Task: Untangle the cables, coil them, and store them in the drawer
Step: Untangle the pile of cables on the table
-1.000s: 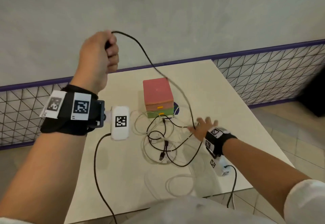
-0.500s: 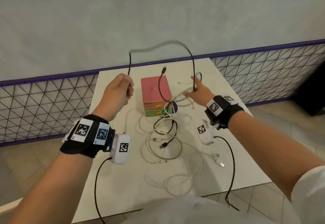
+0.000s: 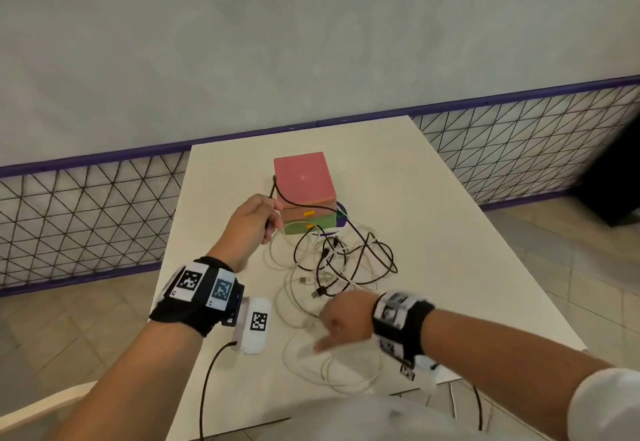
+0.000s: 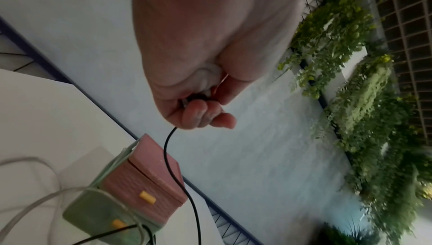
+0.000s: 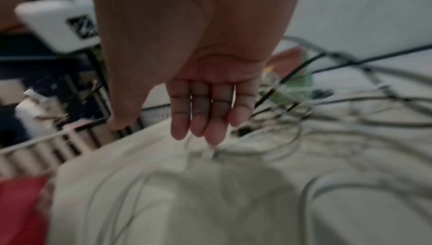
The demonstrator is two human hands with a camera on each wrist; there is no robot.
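Note:
My left hand point(image 3: 258, 220) point(image 4: 198, 112) hovers left of the small drawer box point(image 3: 304, 191) point(image 4: 131, 189) and grips one end of a black cable point(image 3: 367, 246) point(image 4: 177, 171), fingers curled round it. That cable runs past the box front into a tangle of black and white cables on the white table point(image 3: 433, 218). My right hand point(image 3: 341, 322) point(image 5: 203, 117) hangs low over the white cables point(image 3: 332, 368) point(image 5: 257, 149) near the front edge, fingers straight and together, holding nothing. The box is pink on top and green below, with yellow handles, both drawers closed.
A wall with a purple-edged mesh fence point(image 3: 86, 218) runs behind and beside the table. A dark object point(image 3: 613, 184) stands on the tiled floor at far right. Black leads from the wrist cameras hang off the table's front edge point(image 3: 207, 388).
My left hand came down from high up to beside the box, still holding the black cable. My right hand let go of the cable and swung back to the near white cables.

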